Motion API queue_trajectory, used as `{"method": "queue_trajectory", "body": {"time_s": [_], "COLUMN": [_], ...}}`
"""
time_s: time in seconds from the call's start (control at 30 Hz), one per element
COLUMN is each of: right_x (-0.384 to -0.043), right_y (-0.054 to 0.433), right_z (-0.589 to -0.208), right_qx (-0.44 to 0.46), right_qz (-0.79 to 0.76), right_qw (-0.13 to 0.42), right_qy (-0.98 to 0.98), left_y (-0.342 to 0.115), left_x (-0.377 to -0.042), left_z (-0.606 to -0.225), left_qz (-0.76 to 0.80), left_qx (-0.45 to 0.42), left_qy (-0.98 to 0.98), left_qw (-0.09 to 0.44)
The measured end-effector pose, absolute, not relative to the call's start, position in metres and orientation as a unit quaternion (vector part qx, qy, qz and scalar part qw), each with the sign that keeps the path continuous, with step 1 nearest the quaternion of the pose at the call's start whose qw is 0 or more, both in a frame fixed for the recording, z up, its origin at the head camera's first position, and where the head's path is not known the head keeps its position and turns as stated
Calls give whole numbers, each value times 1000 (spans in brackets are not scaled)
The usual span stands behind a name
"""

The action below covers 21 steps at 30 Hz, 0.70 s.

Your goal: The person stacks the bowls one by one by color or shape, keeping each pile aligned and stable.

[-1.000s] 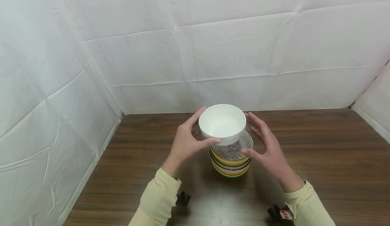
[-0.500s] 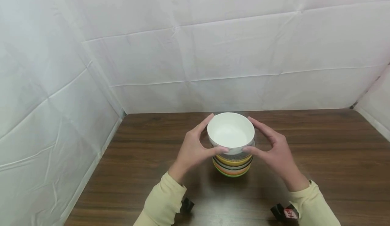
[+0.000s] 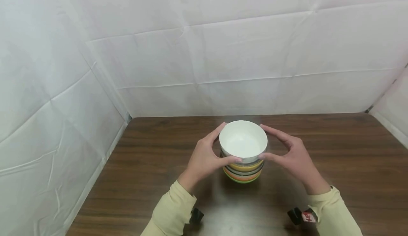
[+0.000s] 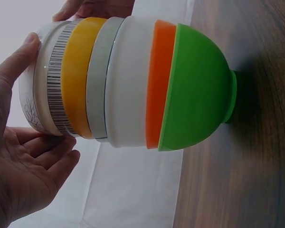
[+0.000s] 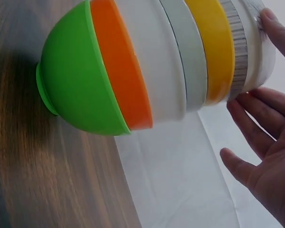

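A white bowl (image 3: 243,139) sits upright at the top of a stack of nested bowls. My left hand (image 3: 205,160) holds its left side, thumb on the near wall and fingers at the far side. Opposite, my right hand (image 3: 293,156) grips it in the same manner. In the left wrist view, below the top bowl come a black-and-white striped bowl (image 4: 60,80), a yellow bowl (image 4: 80,78), a pale grey-green bowl (image 4: 100,78), a plain white bowl (image 4: 130,80), an orange bowl (image 4: 160,85) and a green bowl (image 4: 199,88) standing on the table.
The dark wooden table (image 3: 153,151) reaches back to a white cloth wall (image 3: 239,52), with more cloth at the left and right. A black wrist device (image 3: 196,216) shows by the left sleeve, another black device (image 3: 294,216) by the right.
Both hands have brought the white bowl rightward and down onto the stack. The striped bowl's inside, visible earlier, is now covered. My right hand has closed in to hold the white bowl.
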State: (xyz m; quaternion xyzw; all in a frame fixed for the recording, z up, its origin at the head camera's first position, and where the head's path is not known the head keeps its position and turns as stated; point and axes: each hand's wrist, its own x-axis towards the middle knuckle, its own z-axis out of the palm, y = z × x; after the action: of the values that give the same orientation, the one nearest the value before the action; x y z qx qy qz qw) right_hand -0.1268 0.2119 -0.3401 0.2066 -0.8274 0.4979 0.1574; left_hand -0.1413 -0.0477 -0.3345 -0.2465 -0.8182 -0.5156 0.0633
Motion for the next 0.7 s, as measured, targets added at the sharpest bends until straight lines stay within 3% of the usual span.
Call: {"method": "queue_trajectory", "body": {"time_s": [0.7], "right_x": [-133], "right_y": [216], "right_z": [-339], "right_qx": [232], "right_qz": [497], "right_qw": [120], "right_qy": [-828], "left_y": [-51], "left_x": [-143], "left_z": [-333], "left_qz": [-491], "left_qx": [-236], "left_qy": [-838], "left_qw": [42]}}
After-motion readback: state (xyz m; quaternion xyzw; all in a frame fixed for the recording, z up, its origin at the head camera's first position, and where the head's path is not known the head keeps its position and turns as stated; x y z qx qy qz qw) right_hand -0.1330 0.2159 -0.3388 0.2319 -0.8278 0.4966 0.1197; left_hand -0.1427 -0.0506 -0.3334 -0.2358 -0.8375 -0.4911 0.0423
